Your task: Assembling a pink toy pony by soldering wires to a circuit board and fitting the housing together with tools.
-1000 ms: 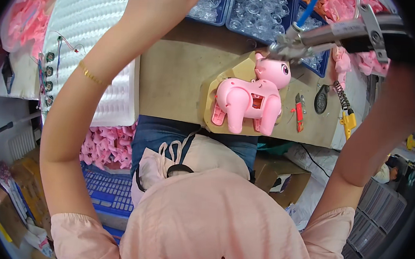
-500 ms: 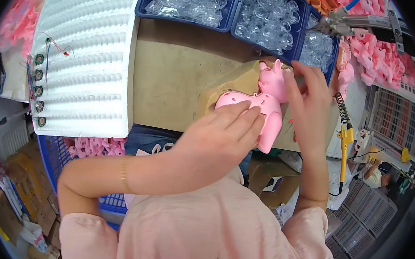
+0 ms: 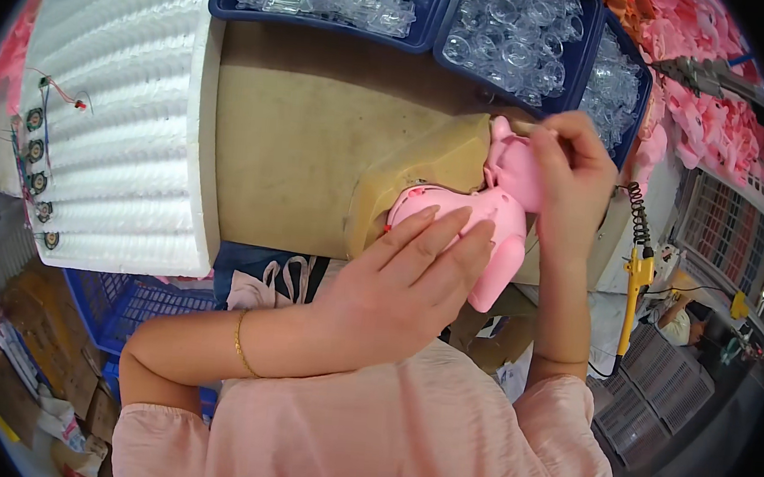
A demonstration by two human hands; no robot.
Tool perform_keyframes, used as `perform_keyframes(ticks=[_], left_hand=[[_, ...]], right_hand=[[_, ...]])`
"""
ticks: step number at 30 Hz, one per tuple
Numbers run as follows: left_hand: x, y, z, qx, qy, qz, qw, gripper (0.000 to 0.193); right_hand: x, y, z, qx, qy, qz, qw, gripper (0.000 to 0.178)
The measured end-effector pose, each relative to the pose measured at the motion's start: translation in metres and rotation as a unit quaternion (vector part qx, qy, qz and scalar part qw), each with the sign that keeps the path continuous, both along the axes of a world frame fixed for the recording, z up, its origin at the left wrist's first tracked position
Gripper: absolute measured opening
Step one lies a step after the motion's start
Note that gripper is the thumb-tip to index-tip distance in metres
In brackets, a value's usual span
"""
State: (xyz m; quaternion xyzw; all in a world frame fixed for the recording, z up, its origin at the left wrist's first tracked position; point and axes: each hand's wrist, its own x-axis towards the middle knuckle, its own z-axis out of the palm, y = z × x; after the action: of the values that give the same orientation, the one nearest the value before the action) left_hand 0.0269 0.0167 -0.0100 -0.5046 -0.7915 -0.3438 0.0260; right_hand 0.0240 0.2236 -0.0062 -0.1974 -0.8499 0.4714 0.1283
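Note:
A pink plastic toy animal (image 3: 514,179) lies on its side in a tan, body-shaped holder (image 3: 377,184) on the bench. My left hand (image 3: 411,272) rests flat over the toy's body, its fingers stretched out and pressing on the shell. At the toy's head is my right hand (image 3: 575,177), thumb and fingers bent together in a pinch around the ear; the fingertips are partly hidden. Red bits show at the near edge of the body, beside my left fingers.
Blue bins (image 3: 514,43) of clear plastic parts line the back. A white ridged foam tray (image 3: 114,110) stands left, with small wired round parts (image 3: 36,150) on it. A yellow-handled tool (image 3: 637,277) hangs at right near a coiled cord. Pink toy parts (image 3: 706,112) are piled behind.
My right hand's fingers have closed from apart to a pinch at the toy's head. My left hand has shifted slightly along the body and stays flat. The whole view has shifted a little.

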Motion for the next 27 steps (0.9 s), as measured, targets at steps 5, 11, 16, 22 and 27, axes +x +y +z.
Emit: perform_keyframes(ticks=[5,11,16,22,27], left_hand=[[-0.002,0.003,-0.002,0.000,-0.015,-0.010,1.000,0.029],[-0.001,0.003,0.000,-0.008,0.002,0.009,1.000,0.031],[-0.002,0.003,-0.005,0.026,-0.012,0.007,1.000,0.032],[-0.014,-0.007,-0.004,0.078,-0.140,-0.021,0.987,0.033],[-0.027,-0.028,0.009,-0.043,-0.296,0.064,0.952,0.035]], right_hand=[[-0.001,0.001,0.005,0.023,-0.049,-0.004,0.998,0.005],[-0.003,0.000,0.005,0.099,-0.052,0.041,0.993,0.010],[0.003,-0.003,0.003,-0.011,-0.058,0.010,0.998,0.012],[0.031,0.010,0.001,0.118,-0.031,0.005,0.993,0.017],[0.061,-0.019,0.041,0.051,-0.192,-0.103,0.975,0.025]])
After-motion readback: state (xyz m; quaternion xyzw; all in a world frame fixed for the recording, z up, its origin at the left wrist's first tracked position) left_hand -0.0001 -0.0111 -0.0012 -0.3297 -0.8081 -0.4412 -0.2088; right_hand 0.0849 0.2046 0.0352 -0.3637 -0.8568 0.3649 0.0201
